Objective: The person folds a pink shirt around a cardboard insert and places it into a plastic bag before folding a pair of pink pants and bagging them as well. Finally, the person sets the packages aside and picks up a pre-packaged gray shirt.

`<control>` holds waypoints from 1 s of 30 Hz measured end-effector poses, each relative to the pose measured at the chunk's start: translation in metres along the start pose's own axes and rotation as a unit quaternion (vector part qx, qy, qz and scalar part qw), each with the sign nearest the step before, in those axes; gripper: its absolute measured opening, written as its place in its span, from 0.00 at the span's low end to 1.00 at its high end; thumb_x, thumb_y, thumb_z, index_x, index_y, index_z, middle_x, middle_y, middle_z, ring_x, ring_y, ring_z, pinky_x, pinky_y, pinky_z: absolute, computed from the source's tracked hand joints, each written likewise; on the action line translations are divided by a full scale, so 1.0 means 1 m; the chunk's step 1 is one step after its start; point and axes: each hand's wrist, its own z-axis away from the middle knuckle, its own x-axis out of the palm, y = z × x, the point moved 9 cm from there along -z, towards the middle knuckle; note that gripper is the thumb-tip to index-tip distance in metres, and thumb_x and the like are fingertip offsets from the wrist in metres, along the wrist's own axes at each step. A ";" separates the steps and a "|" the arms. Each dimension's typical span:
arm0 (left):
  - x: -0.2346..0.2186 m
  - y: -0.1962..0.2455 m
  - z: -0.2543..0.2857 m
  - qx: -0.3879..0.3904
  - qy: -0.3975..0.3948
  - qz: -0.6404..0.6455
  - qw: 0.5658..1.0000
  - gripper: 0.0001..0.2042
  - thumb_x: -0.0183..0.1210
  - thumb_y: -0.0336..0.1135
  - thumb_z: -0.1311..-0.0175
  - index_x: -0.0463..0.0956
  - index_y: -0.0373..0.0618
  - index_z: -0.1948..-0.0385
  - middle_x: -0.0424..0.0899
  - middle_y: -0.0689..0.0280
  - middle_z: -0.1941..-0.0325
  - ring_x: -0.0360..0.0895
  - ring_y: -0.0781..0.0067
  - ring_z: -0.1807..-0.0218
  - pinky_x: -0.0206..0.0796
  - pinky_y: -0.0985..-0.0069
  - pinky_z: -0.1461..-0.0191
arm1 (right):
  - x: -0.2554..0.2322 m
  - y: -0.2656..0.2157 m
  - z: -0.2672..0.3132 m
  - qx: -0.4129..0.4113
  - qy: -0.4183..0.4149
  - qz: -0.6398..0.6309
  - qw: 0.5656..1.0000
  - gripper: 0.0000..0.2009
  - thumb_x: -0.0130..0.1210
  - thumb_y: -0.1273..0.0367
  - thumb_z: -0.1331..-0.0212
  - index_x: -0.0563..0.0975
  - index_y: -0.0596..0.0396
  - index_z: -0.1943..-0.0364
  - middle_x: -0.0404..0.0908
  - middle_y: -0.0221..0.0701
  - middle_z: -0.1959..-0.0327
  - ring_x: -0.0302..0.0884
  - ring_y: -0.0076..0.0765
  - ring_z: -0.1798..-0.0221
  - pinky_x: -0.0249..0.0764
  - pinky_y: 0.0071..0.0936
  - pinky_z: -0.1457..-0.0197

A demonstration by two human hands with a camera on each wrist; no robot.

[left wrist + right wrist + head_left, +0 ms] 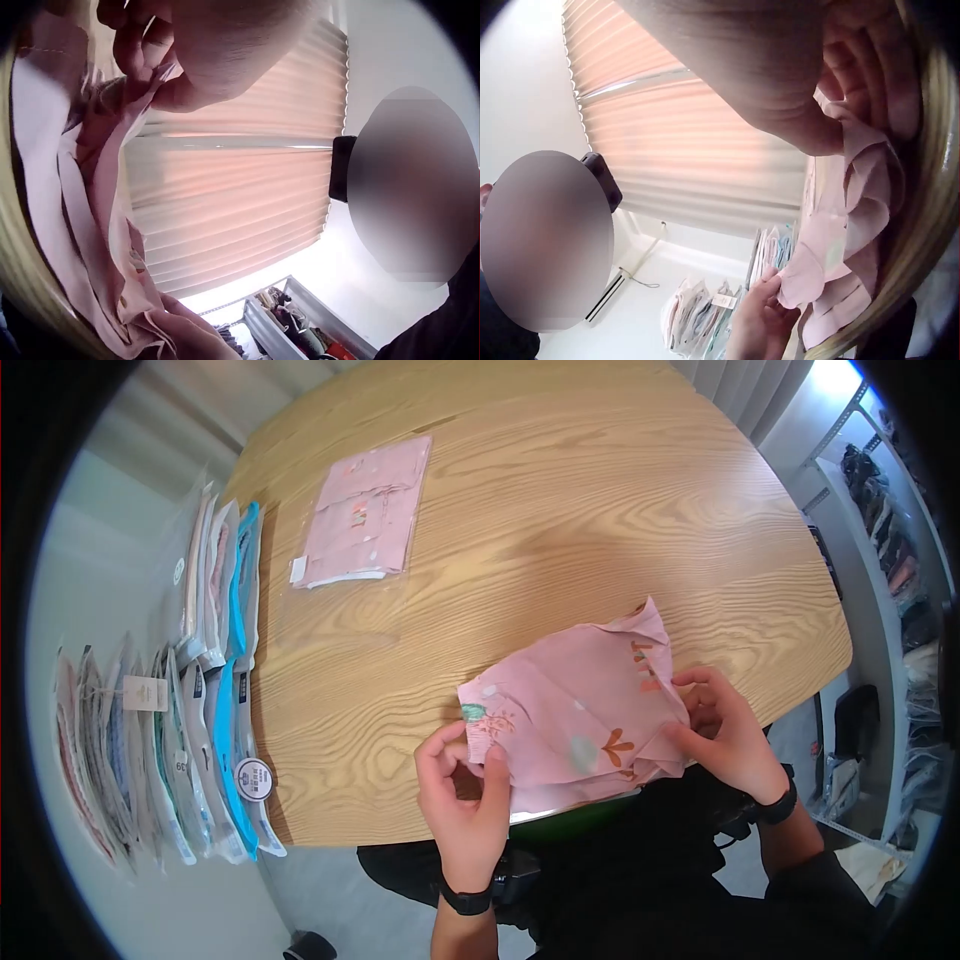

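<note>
A pink printed garment (575, 700) with orange and green motifs lies at the near edge of the wooden table (600, 490), in the head view. My left hand (463, 810) pinches its gathered left edge between thumb and fingers. On the opposite side my right hand (735, 738) grips the right edge, the thumb on top. Loose folds of the pink cloth (109, 202) hang below the fingers in the left wrist view. From the right wrist, layered ruffled cloth (866, 184) shows under the thumb. Farther back lies a flat clear packet (365, 520) holding a similar pink folded garment.
Several bagged garments (215, 590) stand in a row along the table's left side, with more packets (110, 740) nearer me. Metal shelving (870, 590) with wrapped items stands beyond the table's right edge. Curtains (760, 390) hang behind.
</note>
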 end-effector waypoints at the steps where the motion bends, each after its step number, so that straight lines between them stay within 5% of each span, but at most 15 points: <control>1: -0.001 0.003 0.000 0.013 0.003 -0.013 1.000 0.18 0.61 0.25 0.36 0.66 0.36 0.47 0.77 0.69 0.68 0.69 0.87 0.72 0.61 0.87 0.70 | -0.001 0.000 -0.001 0.004 0.004 0.001 1.000 0.21 0.61 0.75 0.42 0.67 0.58 0.45 0.78 0.28 0.66 0.76 0.18 0.69 0.70 0.16 0.67; 8: -0.005 -0.006 -0.019 0.016 0.033 -0.067 0.997 0.23 0.64 0.29 0.38 0.66 0.34 0.44 0.78 0.63 0.56 0.69 0.83 0.69 0.62 0.84 0.70 | -0.002 0.005 -0.003 0.005 0.007 -0.003 1.000 0.20 0.60 0.75 0.42 0.68 0.58 0.46 0.78 0.28 0.67 0.75 0.15 0.70 0.68 0.14 0.68; 14: 0.007 -0.003 -0.040 -0.030 -0.064 -0.175 0.982 0.23 0.66 0.33 0.39 0.71 0.34 0.43 0.78 0.68 0.66 0.66 0.85 0.72 0.60 0.85 0.70 | -0.003 0.008 -0.003 -0.009 0.010 0.007 1.000 0.19 0.60 0.75 0.42 0.69 0.59 0.47 0.77 0.27 0.67 0.73 0.14 0.72 0.67 0.13 0.70; 17: 0.004 0.000 -0.052 -0.019 -0.049 -0.203 0.978 0.21 0.66 0.35 0.40 0.74 0.33 0.49 0.76 0.63 0.70 0.68 0.75 0.73 0.63 0.77 0.68 | -0.002 0.005 -0.004 -0.007 0.009 0.017 1.000 0.19 0.59 0.76 0.42 0.69 0.59 0.47 0.77 0.26 0.68 0.73 0.14 0.72 0.67 0.13 0.70; 21: 0.010 0.002 -0.064 0.038 -0.083 -0.251 0.964 0.18 0.66 0.33 0.40 0.76 0.36 0.50 0.72 0.71 0.74 0.67 0.84 0.72 0.62 0.84 0.69 | -0.003 0.004 -0.005 -0.004 0.011 0.010 1.000 0.19 0.59 0.76 0.42 0.69 0.59 0.47 0.76 0.26 0.68 0.73 0.14 0.72 0.66 0.13 0.71; 23: 0.011 0.026 -0.058 0.202 -0.034 -0.277 0.939 0.15 0.66 0.33 0.40 0.76 0.38 0.55 0.73 0.64 0.73 0.71 0.76 0.72 0.64 0.76 0.68 | -0.003 0.005 -0.005 -0.004 0.012 0.006 1.000 0.19 0.59 0.77 0.42 0.69 0.59 0.47 0.76 0.26 0.69 0.73 0.14 0.73 0.66 0.13 0.71; 24: 0.013 0.028 -0.054 0.201 -0.038 -0.275 0.939 0.15 0.66 0.33 0.40 0.76 0.38 0.55 0.73 0.64 0.73 0.71 0.76 0.72 0.64 0.76 0.68 | -0.004 0.006 -0.004 -0.001 0.015 0.007 1.000 0.19 0.59 0.77 0.42 0.69 0.59 0.47 0.76 0.26 0.69 0.73 0.14 0.73 0.66 0.13 0.71; 26: 0.015 0.024 -0.051 0.026 -0.070 -0.154 0.985 0.12 0.61 0.30 0.35 0.73 0.39 0.53 0.73 0.66 0.69 0.70 0.81 0.71 0.63 0.82 0.68 | -0.004 0.005 -0.005 -0.007 0.013 0.009 1.000 0.19 0.59 0.77 0.42 0.69 0.59 0.46 0.75 0.26 0.69 0.73 0.14 0.73 0.67 0.13 0.71; 30: 0.014 0.020 -0.038 -0.035 -0.056 0.037 0.997 0.13 0.56 0.29 0.31 0.67 0.40 0.48 0.74 0.66 0.64 0.70 0.85 0.69 0.61 0.87 0.68 | -0.004 0.005 -0.005 -0.003 0.002 0.010 1.000 0.19 0.59 0.77 0.42 0.69 0.58 0.46 0.75 0.26 0.69 0.73 0.14 0.73 0.67 0.13 0.71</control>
